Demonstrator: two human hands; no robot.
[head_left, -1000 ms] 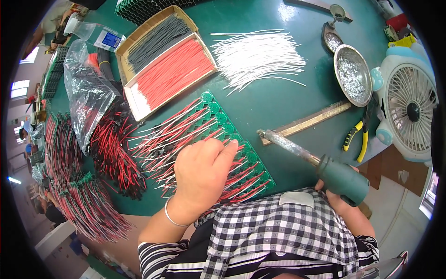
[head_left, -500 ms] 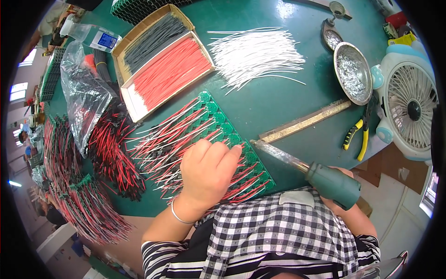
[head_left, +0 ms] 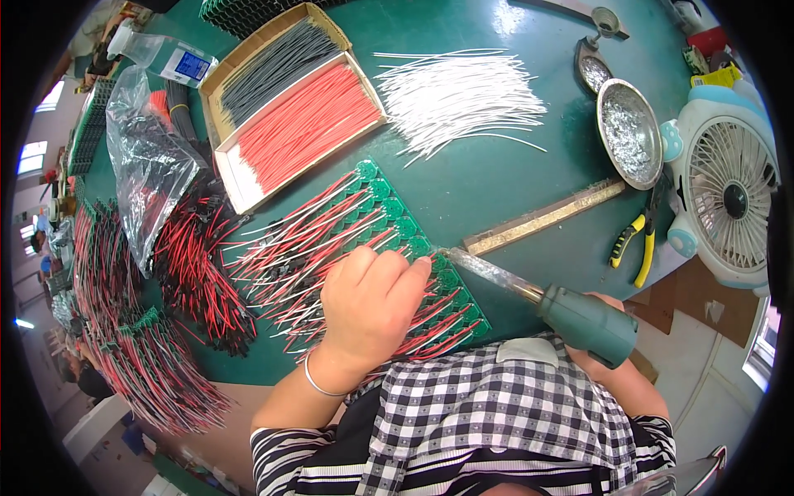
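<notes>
My left hand [head_left: 368,302] is closed in a pinch over a green circuit board panel [head_left: 397,217], apparently on a wire mostly hidden by the fingers. Rows of red and white wires [head_left: 302,236] fan out leftward from the panel's round boards. My right hand [head_left: 597,364] grips the green handle of a soldering iron [head_left: 583,324], which hides most of its fingers. The iron's thick silvery tip points left and reaches the panel, just beside my left fingertips.
A cardboard box [head_left: 234,186] holds black and red wires; white wires [head_left: 459,99] lie beside it. Wired boards [head_left: 157,364] and a plastic bag [head_left: 153,165] crowd the left. At right are a wooden strip [head_left: 546,217], solder-flecked bowl [head_left: 628,136], pliers [head_left: 643,240] and fan [head_left: 732,198].
The iron and my right hand have shifted slightly left, bringing the tip further over the panel. My left hand stays almost still.
</notes>
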